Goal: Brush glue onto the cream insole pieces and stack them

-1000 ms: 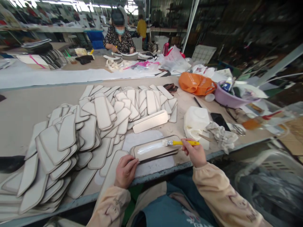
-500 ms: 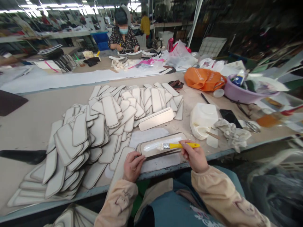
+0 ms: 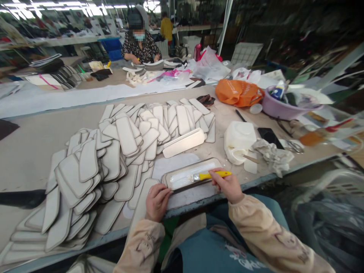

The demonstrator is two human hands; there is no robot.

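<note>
Gripping the yellow brush [image 3: 214, 175] in the right hand [image 3: 228, 187], thumb and fingers closed around its handle, bristles against the coated panel [image 3: 196, 169]. Touching that panel's left end with the left hand [image 3: 157, 201] – fingers drawn together, as a second ago (pinching or merely pressing, cannot tell). Compared with then, brushing farther left along the coated panel, with the wet white streak reaching nearer its right end. Lying, as before, atop other panels near the front edge of the bench [image 3: 28, 159], partly hidden by brush and right hand. Crowding in from its left, a heap of pale panels [image 3: 111, 159]; just beyond it, a small stack [image 3: 184, 144]. To its right – a white jug [image 3: 240, 138], then a crumpled white cloth or paper [image 3: 273, 155]. Well beyond it, an orange bag [image 3: 239, 93] and a purple basin [image 3: 284, 108].
</note>
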